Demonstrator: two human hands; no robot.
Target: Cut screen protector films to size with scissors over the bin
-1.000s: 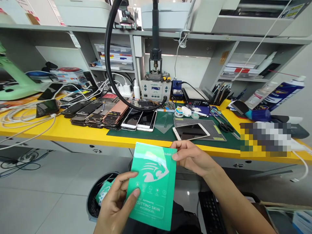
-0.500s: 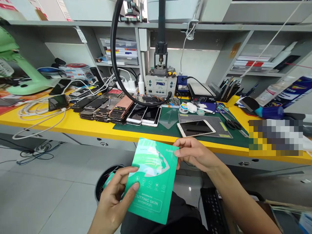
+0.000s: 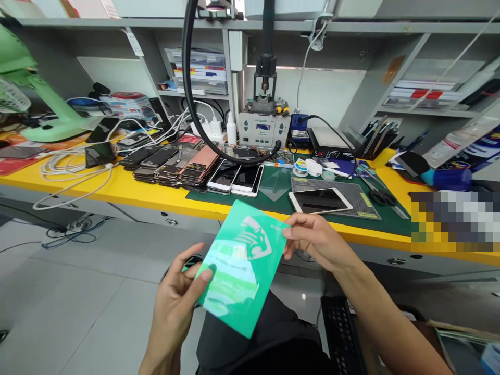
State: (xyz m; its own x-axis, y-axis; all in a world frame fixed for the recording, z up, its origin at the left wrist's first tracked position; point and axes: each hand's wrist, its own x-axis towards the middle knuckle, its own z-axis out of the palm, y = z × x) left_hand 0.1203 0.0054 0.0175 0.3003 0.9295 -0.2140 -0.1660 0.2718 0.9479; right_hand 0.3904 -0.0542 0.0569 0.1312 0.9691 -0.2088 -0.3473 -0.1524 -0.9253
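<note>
A flat green hydrogel film packet (image 3: 258, 284) with a white emblem is held tilted above my lap, light glaring off its lower half. My right hand (image 3: 314, 238) pinches its upper right corner between thumb and fingers. At the lower left edge, my left hand (image 3: 177, 291) grips it with the thumb on the front; the index finger is raised off the packet. Beyond the packet, on the bench, lies a white-framed phone (image 3: 320, 200) resting on a grey grid mat (image 3: 363, 205).
Stacks of phone parts (image 3: 167, 166) and two white phones (image 3: 247, 179) lie along the yellow bench (image 3: 128, 198). Behind them stands a rework station (image 3: 263, 130) with a black hose (image 3: 188, 67) looping forward. Scissors (image 3: 380, 195) lie right. A keyboard (image 3: 341, 333) is below.
The packet has turned clockwise and its lower end has swung left and up. My left index finger has lifted off its front. The view has shifted slightly.
</note>
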